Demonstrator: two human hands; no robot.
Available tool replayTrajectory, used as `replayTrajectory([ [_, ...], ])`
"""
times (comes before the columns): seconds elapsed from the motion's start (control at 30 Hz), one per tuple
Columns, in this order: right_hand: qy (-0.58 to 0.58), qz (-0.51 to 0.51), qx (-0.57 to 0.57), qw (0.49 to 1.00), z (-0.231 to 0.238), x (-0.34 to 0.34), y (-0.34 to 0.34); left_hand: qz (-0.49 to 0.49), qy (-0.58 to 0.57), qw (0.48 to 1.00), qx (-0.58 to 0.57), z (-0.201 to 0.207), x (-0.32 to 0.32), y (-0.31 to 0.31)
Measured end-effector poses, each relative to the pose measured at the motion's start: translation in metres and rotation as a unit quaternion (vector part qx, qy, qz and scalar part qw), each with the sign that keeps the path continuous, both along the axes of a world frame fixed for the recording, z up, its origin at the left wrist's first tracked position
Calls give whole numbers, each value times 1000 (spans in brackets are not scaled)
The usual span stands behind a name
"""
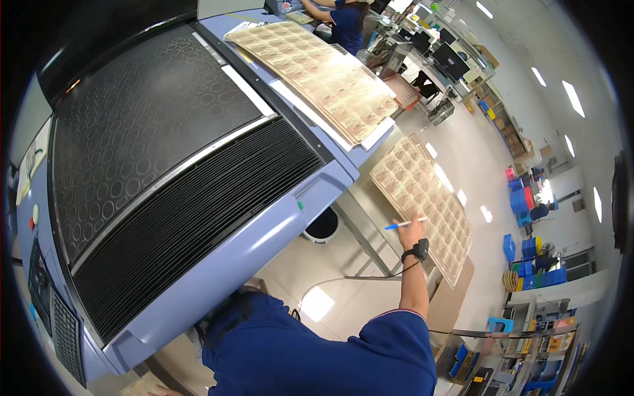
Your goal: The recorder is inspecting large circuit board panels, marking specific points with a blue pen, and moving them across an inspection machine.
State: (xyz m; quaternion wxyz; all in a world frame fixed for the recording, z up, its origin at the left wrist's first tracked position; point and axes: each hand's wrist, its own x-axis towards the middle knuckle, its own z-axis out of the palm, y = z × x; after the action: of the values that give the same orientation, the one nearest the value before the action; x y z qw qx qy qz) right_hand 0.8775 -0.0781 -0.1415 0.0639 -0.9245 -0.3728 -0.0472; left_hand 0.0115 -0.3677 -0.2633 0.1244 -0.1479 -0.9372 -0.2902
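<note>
My right hand (412, 232) is closed around a blue-and-white pen (392, 227), whose ends show on either side of the fingers. This hand is over the near left edge of a stack of tan sheets (422, 191) printed with a repeating grid pattern; whether it touches them I cannot tell. A dark wrist device (417, 251) with a thin cable sits on my right wrist. Only a sliver of my left hand (164, 391) shows at the lower edge, beside a light brown piece (142, 385); its fingers are mostly cut off.
At left stands a large blue-grey machine (284, 224) with a black perforated bed (145, 112) and ribbed front. More patterned sheets (323, 76) lie along its far side. A keyboard (66, 336) is at far left. A bin (322, 228) stands below. Another person (347, 26) sits beyond.
</note>
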Motion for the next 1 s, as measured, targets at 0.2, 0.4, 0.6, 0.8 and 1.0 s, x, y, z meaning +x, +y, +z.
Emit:
replayTrajectory([
  [0.2, -47, -53, -6, 997, -37, 30, -38, -14, 83, 994, 70, 100, -7, 46],
  [0.4, -80, 22, 95, 992, -65, 8, -87, -52, 119, 986, 106, 159, -22, 89],
  [0.6, 124, -294, 503, 803, -98, -89, -95, -115, 125, 978, 121, 186, -42, 147],
  [0.8, 528, -138, 723, 424, -94, 71, -130, -234, 56, 956, 165, 178, -73, 209],
  [1.0, 410, -84, 805, 420, 115, -55, -121, -291, 3, 945, 150, 164, -85, 190],
])
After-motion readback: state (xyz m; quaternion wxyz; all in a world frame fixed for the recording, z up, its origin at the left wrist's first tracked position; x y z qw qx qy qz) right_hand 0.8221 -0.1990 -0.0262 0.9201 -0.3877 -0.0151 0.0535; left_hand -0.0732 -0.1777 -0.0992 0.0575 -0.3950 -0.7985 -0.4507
